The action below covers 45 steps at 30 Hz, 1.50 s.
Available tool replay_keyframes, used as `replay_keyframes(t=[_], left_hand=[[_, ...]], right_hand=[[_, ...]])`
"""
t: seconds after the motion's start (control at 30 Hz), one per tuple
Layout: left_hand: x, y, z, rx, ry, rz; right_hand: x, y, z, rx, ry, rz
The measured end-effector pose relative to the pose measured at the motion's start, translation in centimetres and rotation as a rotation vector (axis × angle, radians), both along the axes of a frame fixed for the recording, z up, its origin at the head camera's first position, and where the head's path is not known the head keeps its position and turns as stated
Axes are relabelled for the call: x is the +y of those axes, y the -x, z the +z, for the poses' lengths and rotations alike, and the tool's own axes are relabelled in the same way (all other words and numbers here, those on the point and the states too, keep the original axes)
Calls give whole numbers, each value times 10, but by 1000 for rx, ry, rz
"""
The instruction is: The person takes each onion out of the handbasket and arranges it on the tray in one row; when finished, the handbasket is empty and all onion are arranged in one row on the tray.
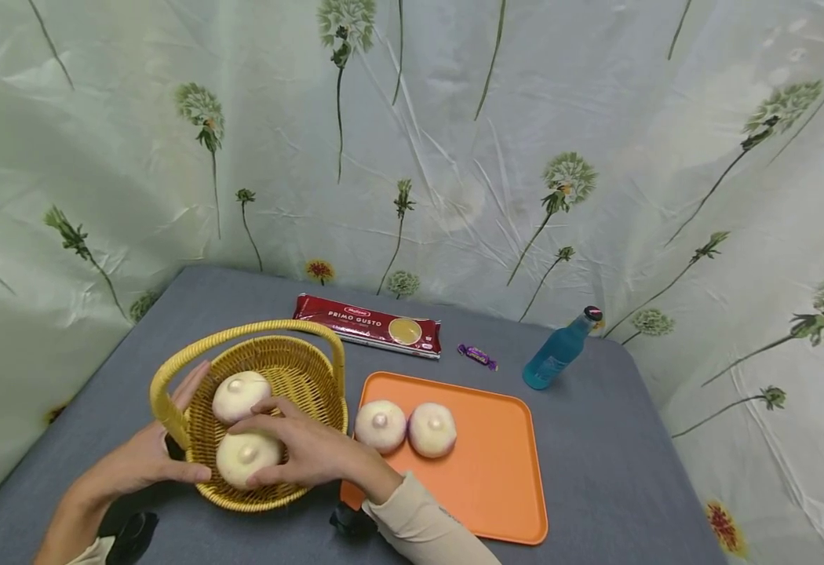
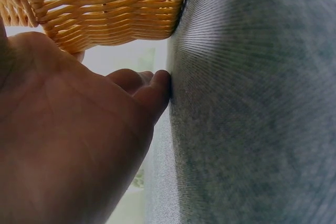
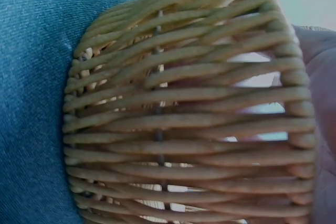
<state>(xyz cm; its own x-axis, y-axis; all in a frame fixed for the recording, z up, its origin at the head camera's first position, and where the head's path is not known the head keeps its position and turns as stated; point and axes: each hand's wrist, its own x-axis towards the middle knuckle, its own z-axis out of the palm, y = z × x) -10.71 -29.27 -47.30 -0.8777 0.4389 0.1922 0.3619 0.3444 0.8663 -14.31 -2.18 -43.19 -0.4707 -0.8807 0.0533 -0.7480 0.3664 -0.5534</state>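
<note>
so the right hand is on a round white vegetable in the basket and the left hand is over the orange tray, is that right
The left hand is not over the orange tray; the head view shows it at the side of the basket. The right hand is on a round white vegetable, as you say.

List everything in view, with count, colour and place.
Turnips: four, whitish, two in basket, two on tray
Basket: one, yellow, table's left side
Tray: one, orange, right of basket
Package: one, red, behind tray and basket
Wrapped sweet: one, purple, right of package
Bottle: one, blue, beyond tray's far right corner
Table: one, grey, under these things
Curtain: one, pale, floral, behind table
Wrist devices: two, black, at wrists
Sleeves: two, beige, at wrists
Left hand: one, at basket's left side
Right hand: one, gripping nearer basket turnip
</note>
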Motion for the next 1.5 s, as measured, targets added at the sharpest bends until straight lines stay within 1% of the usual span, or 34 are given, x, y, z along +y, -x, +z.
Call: replay_keyframes(t=[0.2,0.33,0.6,0.73,0.87,1.0,1.2,1.37,1.5], left_hand=[[2,2,-1,-14,6,12],[3,3,-1,-25,3,9],[1,2,-1,8,13,13],[1,2,-1,18,15,10],[0,2,-2,23,15,4],[0,2,-2,16,15,9],[0,1,0,-9,32,25],[1,0,1,-28,19,27],[0,0,1,-34,8,27]], right_hand=[[7,0,3,34,51,-14],[13,-1,8,39,83,-30],[25,-6,19,42,126,-65],[29,-9,22,52,139,-80],[34,-13,24,35,149,-95],[38,-16,26,18,158,-91],[47,-20,28,33,185,-81],[58,-23,31,44,201,-90],[68,-23,34,25,219,-100]])
